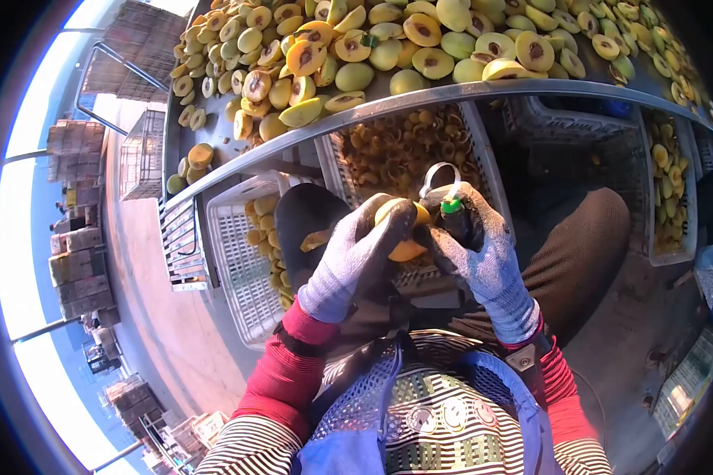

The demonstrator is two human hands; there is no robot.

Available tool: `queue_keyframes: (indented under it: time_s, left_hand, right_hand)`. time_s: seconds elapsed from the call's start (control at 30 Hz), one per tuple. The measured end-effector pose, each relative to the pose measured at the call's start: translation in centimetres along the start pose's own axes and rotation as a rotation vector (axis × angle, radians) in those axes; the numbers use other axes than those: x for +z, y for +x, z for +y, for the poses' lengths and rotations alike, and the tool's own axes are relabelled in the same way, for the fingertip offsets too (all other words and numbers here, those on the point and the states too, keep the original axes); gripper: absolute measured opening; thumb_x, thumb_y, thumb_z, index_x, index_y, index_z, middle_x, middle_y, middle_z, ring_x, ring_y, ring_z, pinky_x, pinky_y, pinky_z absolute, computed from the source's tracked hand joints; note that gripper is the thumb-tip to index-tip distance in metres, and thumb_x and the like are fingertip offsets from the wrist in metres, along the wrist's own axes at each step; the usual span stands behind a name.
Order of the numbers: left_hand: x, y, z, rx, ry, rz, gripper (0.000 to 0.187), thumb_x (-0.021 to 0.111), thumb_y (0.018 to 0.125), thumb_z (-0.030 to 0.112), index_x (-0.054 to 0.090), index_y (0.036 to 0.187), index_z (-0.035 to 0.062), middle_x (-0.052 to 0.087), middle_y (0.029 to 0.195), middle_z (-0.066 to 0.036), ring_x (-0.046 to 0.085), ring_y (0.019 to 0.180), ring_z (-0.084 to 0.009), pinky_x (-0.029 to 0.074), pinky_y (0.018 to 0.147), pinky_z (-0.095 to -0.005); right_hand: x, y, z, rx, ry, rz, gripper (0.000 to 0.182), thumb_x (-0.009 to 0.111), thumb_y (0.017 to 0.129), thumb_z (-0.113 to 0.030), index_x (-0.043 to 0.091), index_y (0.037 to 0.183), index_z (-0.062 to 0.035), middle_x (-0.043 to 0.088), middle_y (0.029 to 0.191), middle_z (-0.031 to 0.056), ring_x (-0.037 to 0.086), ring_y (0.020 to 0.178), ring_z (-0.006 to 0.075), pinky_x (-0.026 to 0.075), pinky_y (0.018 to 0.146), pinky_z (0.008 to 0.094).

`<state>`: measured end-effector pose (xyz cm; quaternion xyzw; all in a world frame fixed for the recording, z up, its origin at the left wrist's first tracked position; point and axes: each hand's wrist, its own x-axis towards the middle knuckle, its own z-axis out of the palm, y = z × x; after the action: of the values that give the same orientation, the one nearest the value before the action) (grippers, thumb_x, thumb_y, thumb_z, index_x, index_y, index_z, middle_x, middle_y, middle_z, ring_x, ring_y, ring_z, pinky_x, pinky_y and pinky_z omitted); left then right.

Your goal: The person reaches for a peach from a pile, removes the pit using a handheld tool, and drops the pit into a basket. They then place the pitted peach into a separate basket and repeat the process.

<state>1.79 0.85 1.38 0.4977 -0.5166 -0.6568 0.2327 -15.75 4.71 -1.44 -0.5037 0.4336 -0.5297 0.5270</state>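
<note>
Wrapped in my gloved left hand is a yellow peach half, held up over my lap. My gloved right hand grips a loop-bladed knife, whose bent metal band rises above the fingers beside a green and black handle. The right thumb and fingertips come right up to the peach's edge. A thin yellowish peel or slice shows just left of my left hand. In front of both hands, many halved peaches, several with brown pits or hollows, lie heaped on a metal table.
Under the table edge stands a crate of brown-orange scraps. A white crate of peach pieces sits left of my knees, another crate at the right. Stacked crates line the yard at far left.
</note>
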Motion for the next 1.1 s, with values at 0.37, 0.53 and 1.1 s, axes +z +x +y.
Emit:
queue_keyframes:
  time_s: [0.37,0.53,1.1]
  left_hand:
    - [2.8,0.2,-0.1,0.070,0.064,0.212,0.035,0.050,0.098,0.032,0.062,0.100,-0.0005,0.061,0.082,-0.002,0.054,0.078,-0.0069,0.044,0.070,-0.0225]
    - [5.8,0.4,-1.2,0.224,-0.334,0.430,0.042,0.048,0.098,0.040,0.060,0.105,0.0008,0.062,0.089,-0.004,0.056,0.080,-0.0085,0.046,0.074,-0.0234]
    - [7.2,0.1,-3.9,0.346,-0.077,0.437,0.041,0.047,0.097,0.041,0.056,0.108,0.0029,0.065,0.092,-0.009,0.063,0.082,-0.0165,0.049,0.076,-0.0288]
  right_hand:
    - [1.2,-2.9,0.2,0.201,0.703,0.367,0.033,0.063,0.087,-0.005,0.051,0.115,0.0063,0.062,0.101,0.0136,0.064,0.093,0.0215,0.051,0.077,0.0308]
    - [2.0,-4.1,-0.6,-0.160,-0.290,0.243,0.024,0.060,0.089,-0.008,0.053,0.105,0.0072,0.059,0.077,0.0241,0.063,0.069,0.0346,0.048,0.061,0.0375]
    - [1.5,-6.9,3.6,-0.106,-0.284,0.167,0.039,0.058,0.089,-0.005,0.045,0.124,0.0082,0.059,0.103,0.0240,0.061,0.090,0.0284,0.049,0.077,0.0361]
